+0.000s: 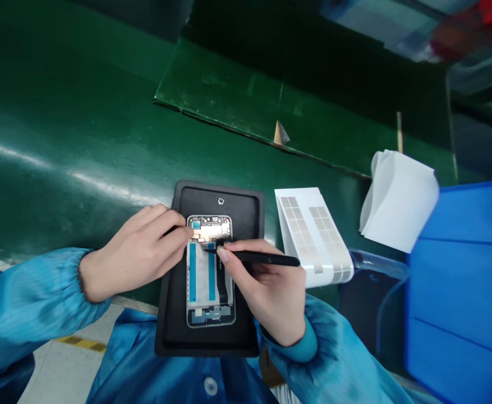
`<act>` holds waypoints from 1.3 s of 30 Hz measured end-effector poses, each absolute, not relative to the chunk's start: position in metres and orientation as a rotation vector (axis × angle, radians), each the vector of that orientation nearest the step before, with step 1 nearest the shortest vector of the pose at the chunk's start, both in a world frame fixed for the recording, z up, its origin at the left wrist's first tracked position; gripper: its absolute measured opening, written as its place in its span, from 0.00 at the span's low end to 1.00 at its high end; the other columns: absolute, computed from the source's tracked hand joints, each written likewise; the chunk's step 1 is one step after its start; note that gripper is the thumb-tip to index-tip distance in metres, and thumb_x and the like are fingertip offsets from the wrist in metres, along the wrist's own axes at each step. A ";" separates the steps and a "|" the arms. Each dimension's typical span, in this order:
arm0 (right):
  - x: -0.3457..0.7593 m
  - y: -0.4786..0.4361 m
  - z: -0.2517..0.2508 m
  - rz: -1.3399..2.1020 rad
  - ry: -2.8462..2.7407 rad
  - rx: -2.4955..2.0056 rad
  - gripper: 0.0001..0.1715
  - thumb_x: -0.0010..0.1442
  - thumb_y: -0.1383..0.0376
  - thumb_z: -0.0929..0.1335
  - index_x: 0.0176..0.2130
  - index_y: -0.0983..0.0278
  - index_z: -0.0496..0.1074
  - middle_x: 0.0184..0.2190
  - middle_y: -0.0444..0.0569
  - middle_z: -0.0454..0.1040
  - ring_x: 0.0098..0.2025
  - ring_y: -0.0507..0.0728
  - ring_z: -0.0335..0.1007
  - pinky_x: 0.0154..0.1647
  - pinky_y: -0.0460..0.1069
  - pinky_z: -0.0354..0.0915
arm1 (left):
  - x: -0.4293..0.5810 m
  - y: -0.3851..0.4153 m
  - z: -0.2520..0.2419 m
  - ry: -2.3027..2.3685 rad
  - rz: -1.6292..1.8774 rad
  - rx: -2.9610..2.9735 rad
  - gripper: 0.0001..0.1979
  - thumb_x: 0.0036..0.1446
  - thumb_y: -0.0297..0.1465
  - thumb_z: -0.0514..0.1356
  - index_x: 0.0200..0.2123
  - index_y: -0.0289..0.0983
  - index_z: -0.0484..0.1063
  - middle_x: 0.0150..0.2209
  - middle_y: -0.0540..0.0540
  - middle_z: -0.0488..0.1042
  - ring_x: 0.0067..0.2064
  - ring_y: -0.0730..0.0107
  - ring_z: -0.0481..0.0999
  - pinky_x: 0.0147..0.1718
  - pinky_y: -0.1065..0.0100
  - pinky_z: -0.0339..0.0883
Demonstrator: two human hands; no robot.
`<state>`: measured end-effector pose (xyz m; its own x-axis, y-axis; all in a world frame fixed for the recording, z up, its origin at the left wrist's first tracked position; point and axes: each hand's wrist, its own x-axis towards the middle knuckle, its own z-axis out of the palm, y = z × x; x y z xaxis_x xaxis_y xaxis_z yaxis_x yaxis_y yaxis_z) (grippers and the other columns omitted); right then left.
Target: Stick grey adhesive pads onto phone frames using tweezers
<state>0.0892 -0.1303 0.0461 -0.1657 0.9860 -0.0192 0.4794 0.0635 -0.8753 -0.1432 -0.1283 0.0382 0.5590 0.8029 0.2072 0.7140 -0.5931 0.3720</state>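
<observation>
An open smartphone frame (199,275) lies in a black rubber tray (220,196), with a circuit board at its top and blue-edged strips down its middle. My left hand (134,252) comes in from the left, its fingertips pressed on the frame's upper left edge. My right hand (262,292) is shut on black tweezers (262,258). Their tip reaches the frame just below the circuit board, and my right fingers hide part of the frame's lower right side. I cannot tell whether the tip holds anything.
A white sheet of grey adhesive pads (313,235) lies to the right of the tray, near a folded white paper stack (399,199). A blue plastic bin (460,280) stands at the right. All this rests on a green bench mat (81,140), with a raised green board (271,106) behind.
</observation>
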 end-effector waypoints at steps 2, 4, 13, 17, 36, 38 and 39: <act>0.089 -0.130 0.046 1.034 -1.719 -1.468 0.02 0.59 0.64 0.74 0.36 0.60 0.79 0.30 0.46 0.82 0.30 0.56 0.80 0.28 0.48 0.76 | -0.145 -0.129 0.040 1.245 0.531 2.575 0.08 0.65 0.27 0.56 0.44 0.35 0.74 0.42 0.41 0.75 0.42 0.62 0.72 0.40 0.60 0.70; 0.090 -0.131 0.046 1.031 -1.718 -1.463 0.02 0.59 0.65 0.74 0.36 0.60 0.79 0.30 0.46 0.81 0.30 0.55 0.79 0.28 0.47 0.76 | -0.146 -0.129 0.041 1.189 0.543 2.612 0.09 0.65 0.29 0.57 0.45 0.36 0.75 0.42 0.42 0.75 0.41 0.63 0.72 0.38 0.61 0.69; 0.087 -0.131 0.047 1.060 -1.687 -1.454 0.02 0.59 0.66 0.74 0.36 0.61 0.78 0.32 0.46 0.81 0.33 0.55 0.80 0.31 0.46 0.76 | -0.144 -0.132 0.043 1.058 0.410 2.715 0.12 0.65 0.33 0.58 0.49 0.38 0.76 0.46 0.41 0.77 0.43 0.60 0.73 0.36 0.60 0.66; 0.089 -0.130 0.047 1.049 -1.676 -1.482 0.02 0.60 0.65 0.73 0.36 0.61 0.78 0.32 0.47 0.81 0.32 0.56 0.80 0.30 0.47 0.76 | -0.141 -0.134 0.045 1.067 0.409 2.712 0.14 0.65 0.33 0.57 0.51 0.38 0.76 0.49 0.40 0.77 0.45 0.58 0.74 0.38 0.58 0.67; 0.204 -0.189 0.053 0.850 -1.217 -1.710 0.09 0.53 0.64 0.78 0.36 0.59 0.79 0.31 0.47 0.83 0.28 0.56 0.80 0.28 0.46 0.77 | -0.152 -0.137 0.044 0.985 0.339 2.716 0.15 0.66 0.33 0.58 0.52 0.37 0.75 0.54 0.38 0.74 0.53 0.54 0.73 0.48 0.54 0.72; 0.228 -0.204 0.045 0.803 -1.093 -1.709 0.09 0.54 0.64 0.78 0.36 0.60 0.79 0.31 0.48 0.83 0.28 0.56 0.80 0.28 0.46 0.76 | -0.154 -0.140 0.044 0.976 0.367 2.702 0.14 0.66 0.32 0.57 0.52 0.40 0.76 0.53 0.40 0.74 0.53 0.53 0.74 0.47 0.54 0.72; 0.238 -0.212 0.042 0.781 -1.037 -1.691 0.09 0.54 0.63 0.78 0.37 0.61 0.78 0.31 0.48 0.83 0.27 0.55 0.80 0.28 0.47 0.75 | -0.154 -0.141 0.046 0.973 0.407 2.686 0.14 0.66 0.32 0.56 0.52 0.42 0.77 0.52 0.41 0.75 0.52 0.53 0.75 0.46 0.54 0.73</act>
<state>0.2385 -0.2117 0.0416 0.4319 0.9013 -0.0334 0.2810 -0.1697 -0.9446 -0.1545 -0.1411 0.0455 0.7372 0.6532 0.1728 0.5818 -0.7437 0.3291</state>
